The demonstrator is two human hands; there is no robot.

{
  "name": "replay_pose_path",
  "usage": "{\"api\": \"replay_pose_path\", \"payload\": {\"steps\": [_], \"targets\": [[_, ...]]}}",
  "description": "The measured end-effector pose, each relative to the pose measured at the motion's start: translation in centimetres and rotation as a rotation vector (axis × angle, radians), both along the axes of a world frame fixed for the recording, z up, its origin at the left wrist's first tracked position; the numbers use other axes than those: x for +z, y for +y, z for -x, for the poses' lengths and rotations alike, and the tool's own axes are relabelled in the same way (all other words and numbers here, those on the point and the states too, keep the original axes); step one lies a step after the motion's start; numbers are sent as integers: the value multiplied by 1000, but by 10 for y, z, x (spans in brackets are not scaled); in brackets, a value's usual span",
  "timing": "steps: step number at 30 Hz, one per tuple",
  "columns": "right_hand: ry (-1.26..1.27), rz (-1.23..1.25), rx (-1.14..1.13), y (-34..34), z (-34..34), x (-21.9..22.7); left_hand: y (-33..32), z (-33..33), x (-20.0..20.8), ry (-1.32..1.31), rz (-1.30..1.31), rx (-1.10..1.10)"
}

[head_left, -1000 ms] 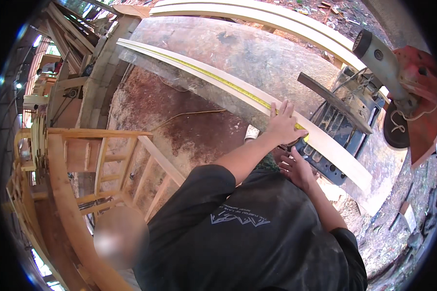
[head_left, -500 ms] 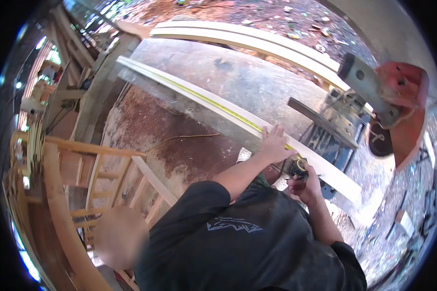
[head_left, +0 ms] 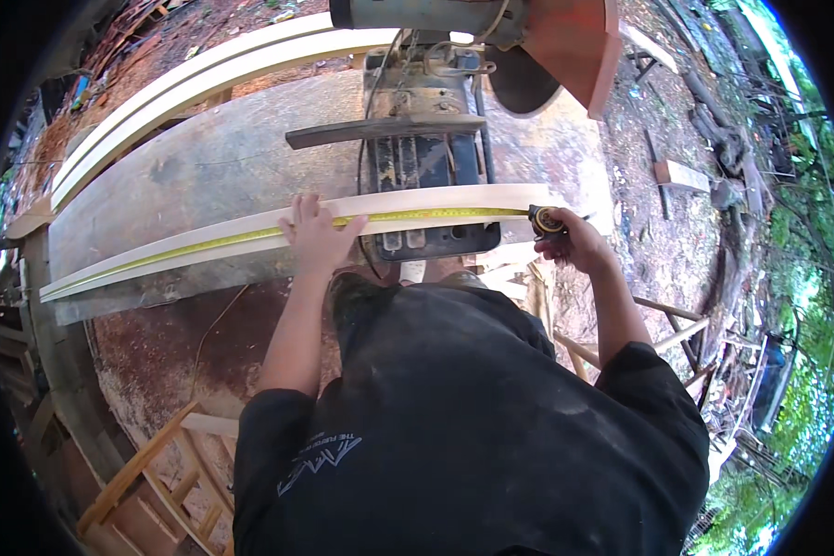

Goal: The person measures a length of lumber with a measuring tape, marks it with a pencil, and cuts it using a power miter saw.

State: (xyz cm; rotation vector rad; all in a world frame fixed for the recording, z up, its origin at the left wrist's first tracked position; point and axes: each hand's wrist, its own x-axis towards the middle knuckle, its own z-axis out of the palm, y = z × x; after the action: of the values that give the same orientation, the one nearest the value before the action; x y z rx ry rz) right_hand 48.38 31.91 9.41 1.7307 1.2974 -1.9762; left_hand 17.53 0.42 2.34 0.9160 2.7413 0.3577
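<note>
A long pale plank (head_left: 491,196) lies across the worktable and the saw base. Along its length stretches a yellow measuring blade (head_left: 222,243), drawn out of a black and yellow tape measure (head_left: 546,221). My right hand (head_left: 579,246) is wrapped round the tape measure's case at the plank's right end. With fingers spread, my left hand (head_left: 320,233) rests on the plank near its middle, its thumb over the blade. The blade's far end lies toward the plank's left tip, too small to make out.
A cut-off saw with a red guard (head_left: 574,51) and dark disc (head_left: 521,82) hangs above the black metal base (head_left: 426,167). A dark wooden bar (head_left: 385,130) crosses that base. Long pale boards (head_left: 185,79) lie behind the table (head_left: 250,130). Wooden frames (head_left: 171,473) stand lower left.
The view has turned to the right. My right hand has moved outward to the plank's right end with the tape measure, and more blade shows between my hands. My left hand stays on the plank.
</note>
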Motion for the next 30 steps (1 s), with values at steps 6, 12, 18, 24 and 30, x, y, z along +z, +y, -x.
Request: {"api": "replay_pose_path", "payload": {"steps": [6,12,18,24,30], "targets": [[-33,-35,-30,56,-14,-10,-4,1,-2,-45,11,25],[-177,-119,78,105,-15,-36,-1,1,6,-59,-4,13],[-226,-428,90,72,16,-41,-4,1,0,-49,12,30],[262,-819,-64,58,-5,-70,-1,-2,2,-32,121,-43],[0,-791,-84,71,0,-75,-3,-2,1,14,104,-89]]}}
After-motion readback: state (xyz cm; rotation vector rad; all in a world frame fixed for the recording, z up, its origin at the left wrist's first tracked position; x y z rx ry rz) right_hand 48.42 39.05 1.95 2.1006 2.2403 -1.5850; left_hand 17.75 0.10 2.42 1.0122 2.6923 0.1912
